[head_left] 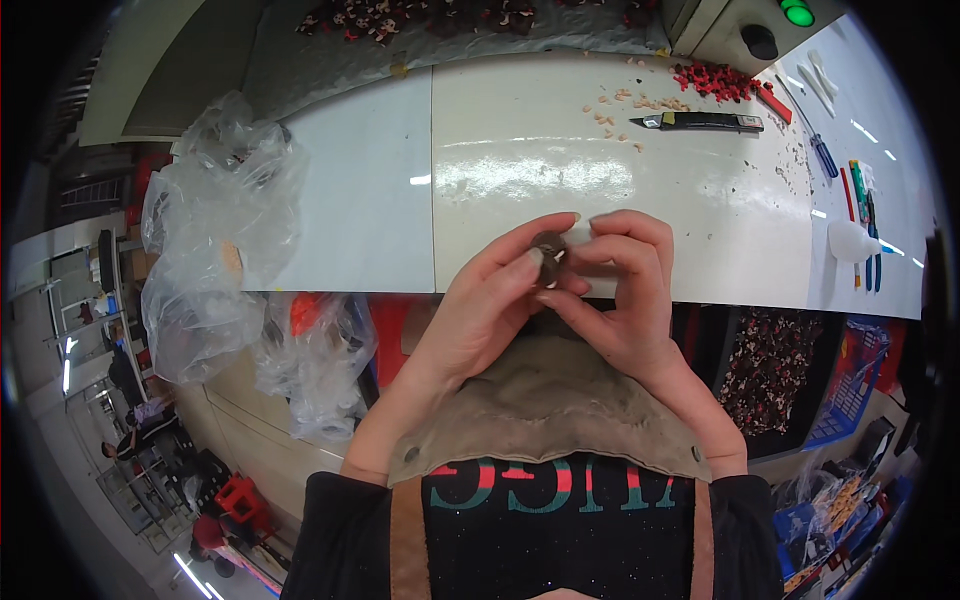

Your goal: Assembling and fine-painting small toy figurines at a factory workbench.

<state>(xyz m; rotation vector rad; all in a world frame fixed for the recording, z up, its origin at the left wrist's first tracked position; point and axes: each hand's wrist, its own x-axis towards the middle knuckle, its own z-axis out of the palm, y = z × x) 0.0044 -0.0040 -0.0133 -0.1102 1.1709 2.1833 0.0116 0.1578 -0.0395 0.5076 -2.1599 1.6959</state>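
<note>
Between my two hands, just over the front edge of the white table (pixel 520 190), is a small dark brown moulded-looking part (pixel 547 245) with pale spots. My left hand (pixel 480 290) pinches it between thumb and fingers. From the other side my right hand (pixel 635 285) closes thumb and index finger on its right and lower side. The fingers cover much of the part, so its full shape is hidden. Beyond my hands a black utility knife (pixel 710 122) lies on the table, with beige bits (pixel 625 100) scattered beside it.
Small red and black pieces (pixel 712 82) lie heaped by a machine with a green light (pixel 797 12). Clear plastic bags (pixel 215 220) spread over the left side. A screwdriver (pixel 823 155) and a white bottle (pixel 852 241) lie right. Below stands a bin of mixed dark pieces (pixel 768 370).
</note>
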